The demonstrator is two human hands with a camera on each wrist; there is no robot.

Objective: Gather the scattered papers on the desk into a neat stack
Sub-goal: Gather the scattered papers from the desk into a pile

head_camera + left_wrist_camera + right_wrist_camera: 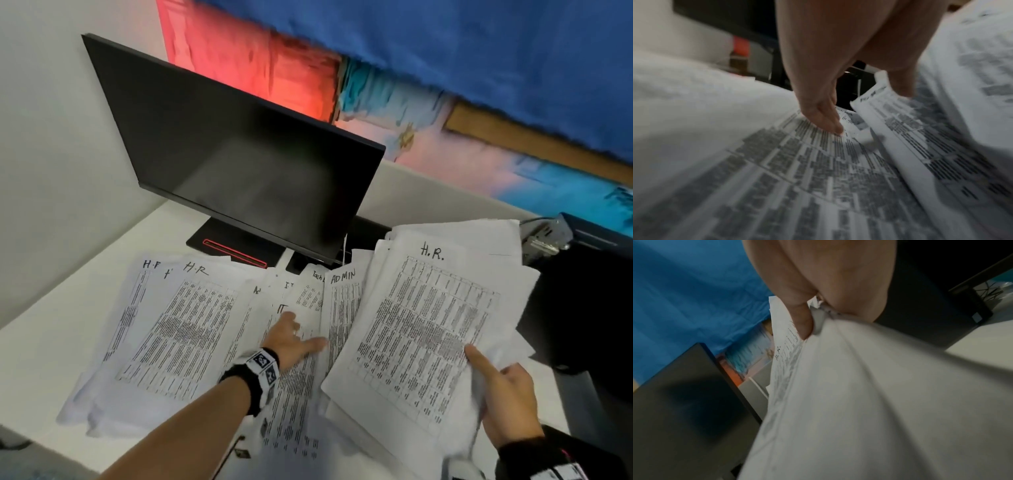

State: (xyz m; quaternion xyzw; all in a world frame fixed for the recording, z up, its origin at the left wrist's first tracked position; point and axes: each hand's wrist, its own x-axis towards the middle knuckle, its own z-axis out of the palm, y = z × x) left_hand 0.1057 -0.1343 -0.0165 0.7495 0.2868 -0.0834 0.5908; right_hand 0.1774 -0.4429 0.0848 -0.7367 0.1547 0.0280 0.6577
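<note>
Printed sheets with tables and handwritten headings lie spread over the white desk (41,349). A loose pile (178,329) headed "H.R" covers the left side. My right hand (503,397) grips a thick bundle of papers (424,329), thumb on top, lifted at the right; in the right wrist view the thumb (799,316) pinches that bundle (869,402). My left hand (294,337) reaches to the middle sheets (294,394) with straight fingers. In the left wrist view its fingertips (830,123) press on a printed sheet (797,170), next to the edge of an "ADMIN" sheet (342,308).
A dark monitor (239,164) on a black stand with a red stripe (233,253) rises right behind the papers. A black object (582,308) and a grey connector (544,236) sit at the right. A partition with blue cloth (479,61) backs the desk.
</note>
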